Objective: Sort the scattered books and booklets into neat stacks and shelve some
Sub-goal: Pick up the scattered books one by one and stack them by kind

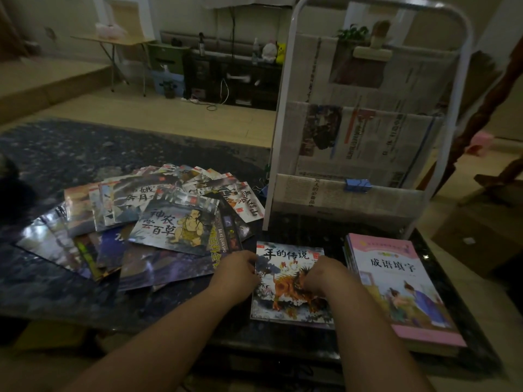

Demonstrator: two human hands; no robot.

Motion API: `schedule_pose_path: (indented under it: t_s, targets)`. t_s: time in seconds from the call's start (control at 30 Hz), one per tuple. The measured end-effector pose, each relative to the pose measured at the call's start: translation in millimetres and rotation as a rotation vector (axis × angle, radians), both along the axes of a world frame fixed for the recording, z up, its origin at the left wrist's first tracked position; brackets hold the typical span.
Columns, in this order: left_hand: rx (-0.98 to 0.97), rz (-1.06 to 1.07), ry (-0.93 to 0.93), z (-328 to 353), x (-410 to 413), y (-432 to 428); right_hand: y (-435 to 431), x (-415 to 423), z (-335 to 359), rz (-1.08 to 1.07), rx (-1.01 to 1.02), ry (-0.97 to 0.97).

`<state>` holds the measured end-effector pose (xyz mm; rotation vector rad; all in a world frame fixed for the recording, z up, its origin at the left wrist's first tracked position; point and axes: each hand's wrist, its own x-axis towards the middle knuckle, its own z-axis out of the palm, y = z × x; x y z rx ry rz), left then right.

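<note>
A picture booklet with an orange beast on its cover (285, 281) lies flat on the dark table, on top of a thin stack. My left hand (236, 274) grips its left edge. My right hand (321, 277) rests on the cover with its fingers curled at the booklet's right part. To the right stands a neat stack of pink books (402, 287). To the left, several booklets lie scattered in a loose fan (158, 219), the topmost showing a squatting figure.
A white-framed rack (365, 154) with newspaper-lined pockets stands on the table behind the booklet, with a blue clip (358, 184) on its lowest pocket. The dark marble table (62, 284) ends just below my forearms. A cardboard box (475, 239) sits on the floor at right.
</note>
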<state>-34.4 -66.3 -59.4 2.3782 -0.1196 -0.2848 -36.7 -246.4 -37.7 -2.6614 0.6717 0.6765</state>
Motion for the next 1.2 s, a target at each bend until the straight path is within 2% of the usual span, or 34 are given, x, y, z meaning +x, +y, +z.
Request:
schedule_pose_path:
  t_s: [0.53,0.63,0.73,0.87,1.0,1.07,1.2]
  targets:
    - [0.038,-0.052,-0.049,-16.1,6.3,2.4,3.0,4.5,-5.4,-0.003,-0.006,-0.011]
    - [0.013,-0.034,-0.048,-15.3,7.9,4.5,6.5,2.5,-2.5,0.016,-0.056,-0.075]
    - [0.032,-0.013,-0.084,-11.8,13.7,12.0,11.9,2.1,5.6,0.086,-0.009,-0.197]
    - [0.141,0.079,-0.198,-2.1,21.3,31.1,24.9,3.2,13.0,0.129,0.198,-0.318]
    - [0.576,0.02,-0.387,4.8,25.1,56.0,41.8,3.9,13.8,0.167,0.322,-0.373]
    - [0.619,0.032,-0.37,3.8,27.0,67.5,49.8,3.8,10.7,0.181,0.345,-0.392]
    - [0.584,0.175,-0.306,6.2,32.8,86.0,61.2,4.8,6.4,0.207,0.395,-0.402]
